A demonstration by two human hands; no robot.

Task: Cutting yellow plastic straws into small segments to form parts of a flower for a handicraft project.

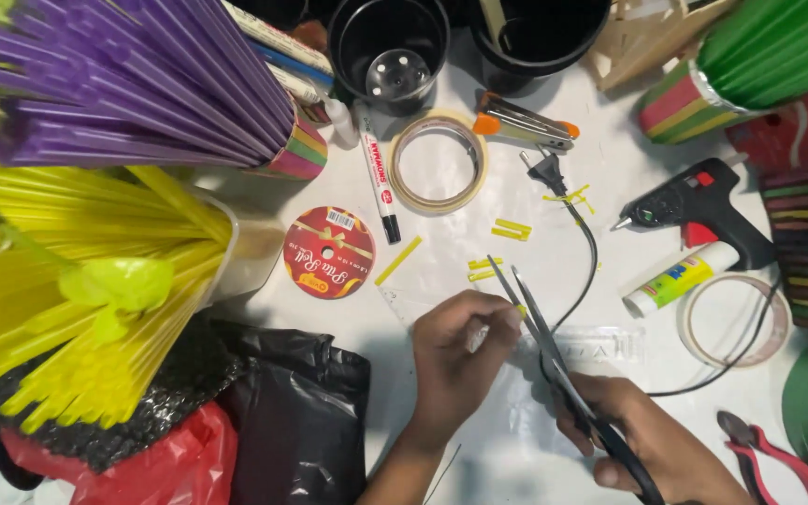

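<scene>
The left hand [455,360] reaches in from the near edge, fingers pinched on a small yellow straw piece [520,311] at the scissors [554,360]. The right hand [652,440], near right, grips the scissors' handles, blades open and pointing far-left. Cut yellow bits [511,229] lie just beyond on the white desk [460,243]. A black cord [591,257] runs close right; a black bag [296,411] crowds the left.

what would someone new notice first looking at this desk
Most likely the big fans of purple straws and yellow straws filling the left side. Next, at bottom centre, the right hand works black scissors, blades open, against a thin piece pinched in the left hand. Behind them on the white table lie short yellow straw pieces and a black glue gun to the right.
</scene>
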